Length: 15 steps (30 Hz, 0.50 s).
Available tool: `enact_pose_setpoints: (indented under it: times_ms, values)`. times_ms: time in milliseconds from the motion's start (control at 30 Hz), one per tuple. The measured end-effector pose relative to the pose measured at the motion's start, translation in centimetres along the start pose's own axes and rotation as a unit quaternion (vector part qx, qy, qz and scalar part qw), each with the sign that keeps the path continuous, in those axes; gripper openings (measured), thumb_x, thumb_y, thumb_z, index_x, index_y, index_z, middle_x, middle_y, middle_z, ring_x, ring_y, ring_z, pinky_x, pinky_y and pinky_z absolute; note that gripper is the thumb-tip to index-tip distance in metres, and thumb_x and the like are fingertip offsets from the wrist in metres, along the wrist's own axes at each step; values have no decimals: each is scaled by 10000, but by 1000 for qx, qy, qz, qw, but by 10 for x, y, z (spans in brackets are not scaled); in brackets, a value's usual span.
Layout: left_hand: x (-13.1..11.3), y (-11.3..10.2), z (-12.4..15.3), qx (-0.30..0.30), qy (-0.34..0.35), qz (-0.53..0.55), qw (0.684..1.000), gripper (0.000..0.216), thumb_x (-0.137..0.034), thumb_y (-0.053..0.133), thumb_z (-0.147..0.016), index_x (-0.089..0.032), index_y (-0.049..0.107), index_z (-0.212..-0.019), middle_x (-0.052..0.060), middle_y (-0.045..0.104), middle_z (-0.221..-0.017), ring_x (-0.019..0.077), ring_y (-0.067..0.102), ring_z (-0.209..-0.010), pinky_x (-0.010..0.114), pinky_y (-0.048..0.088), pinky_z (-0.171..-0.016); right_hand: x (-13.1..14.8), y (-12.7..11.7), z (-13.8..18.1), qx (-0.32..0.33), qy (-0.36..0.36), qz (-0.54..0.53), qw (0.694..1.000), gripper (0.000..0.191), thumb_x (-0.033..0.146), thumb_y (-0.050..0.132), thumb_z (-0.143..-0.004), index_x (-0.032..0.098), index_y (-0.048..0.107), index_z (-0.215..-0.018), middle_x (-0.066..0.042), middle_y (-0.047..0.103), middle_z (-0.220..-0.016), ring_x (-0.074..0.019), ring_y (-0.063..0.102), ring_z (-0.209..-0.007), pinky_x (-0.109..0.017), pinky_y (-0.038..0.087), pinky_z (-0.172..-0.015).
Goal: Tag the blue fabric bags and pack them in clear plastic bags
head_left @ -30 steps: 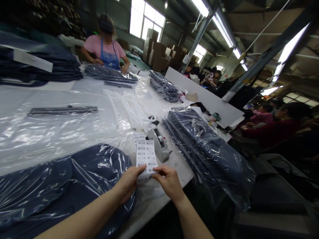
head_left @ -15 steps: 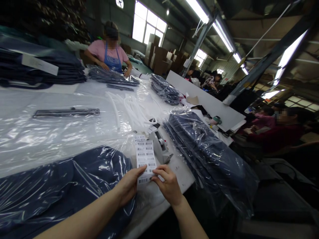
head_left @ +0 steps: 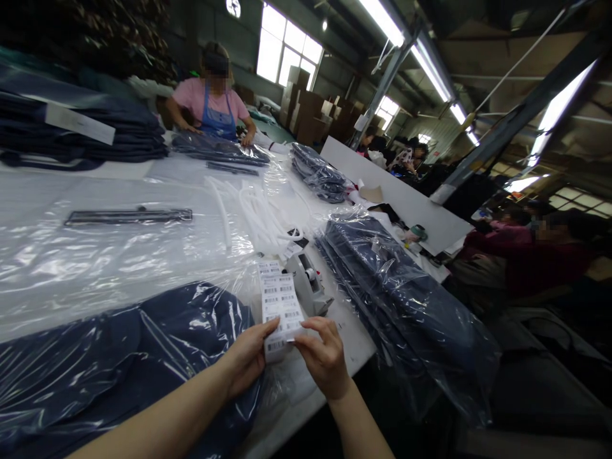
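My left hand (head_left: 246, 357) and my right hand (head_left: 325, 357) both pinch the near end of a white strip of barcode labels (head_left: 280, 303), which runs away from me over the table's front edge. The left thumb lies on the strip's left side, and the right fingers curl round its right corner. Under my left forearm lies a dark blue garment in a clear plastic bag (head_left: 119, 357). Just beyond the strip stands a grey tape dispenser (head_left: 310, 284).
A stack of bagged dark garments (head_left: 396, 293) lies to the right, another (head_left: 320, 172) farther back. Clear plastic sheets, a black hanger bar (head_left: 129, 217) and white tubes (head_left: 253, 210) cover the white table. A person in pink with a blue apron works at the far end; others sit at the right.
My right fingers have curled tighter on the strip's lower right corner. The strip has stayed almost in place. The view has shifted slightly.
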State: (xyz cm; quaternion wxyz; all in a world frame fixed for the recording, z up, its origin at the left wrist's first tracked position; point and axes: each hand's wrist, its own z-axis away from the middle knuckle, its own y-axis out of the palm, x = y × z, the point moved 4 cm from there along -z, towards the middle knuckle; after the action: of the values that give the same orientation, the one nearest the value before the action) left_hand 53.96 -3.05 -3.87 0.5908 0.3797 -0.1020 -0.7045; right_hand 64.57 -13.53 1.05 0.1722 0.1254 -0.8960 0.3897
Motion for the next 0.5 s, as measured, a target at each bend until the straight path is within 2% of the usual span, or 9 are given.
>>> enact_pose_setpoints:
  times_ms: [133,233,300,367,433,500]
  values:
    - [-2,-2,3,73,15,-84,994,335,-211,745,-738,-59,668,-1026,165,699,-1018,217,679,-844,267,549,-754,-7,1,3,-7,38,2,999,172,133,648,-831,272,688,-925,-55,618,-973,-210,584,-972,-393,545,-827]
    - [-2,-8,-10,48,43,-155,986,361,-286,771,-686,-54,675,-944,179,704,-950,236,677,-797,291,539,-728,-3,-5,6,-31,23,1,999,218,123,649,-825,298,702,-944,-50,601,-939,-215,576,-956,-397,539,-820]
    - [-3,-9,-18,35,77,-176,981,381,-319,731,-717,-56,662,-983,190,693,-994,247,672,-833,325,531,-781,3,-13,4,-57,23,-10,998,235,123,651,-823,314,705,-949,-41,601,-895,-210,581,-904,-392,533,-795]
    - [-6,-10,-18,17,129,-201,971,428,-293,695,-742,-74,627,-1103,192,648,-1142,257,649,-937,351,502,-869,9,-20,0,-76,61,-48,994,205,132,637,-836,303,701,-929,-29,606,-834,-192,590,-824,-359,528,-741]
    - [-11,-16,-3,-14,193,-244,950,481,-242,706,-723,-116,607,-1177,168,600,-1241,269,599,-1042,369,446,-951,12,-22,-5,-74,131,-107,983,136,172,617,-857,274,697,-896,-26,618,-806,-175,601,-768,-312,522,-677]
    - [-12,-27,23,-24,238,-292,926,407,-181,744,-667,-153,681,-1068,130,650,-1145,280,581,-1045,371,402,-981,12,-14,-10,-42,199,-170,964,81,243,625,-858,250,704,-868,-35,642,-821,-169,618,-757,-279,521,-643]
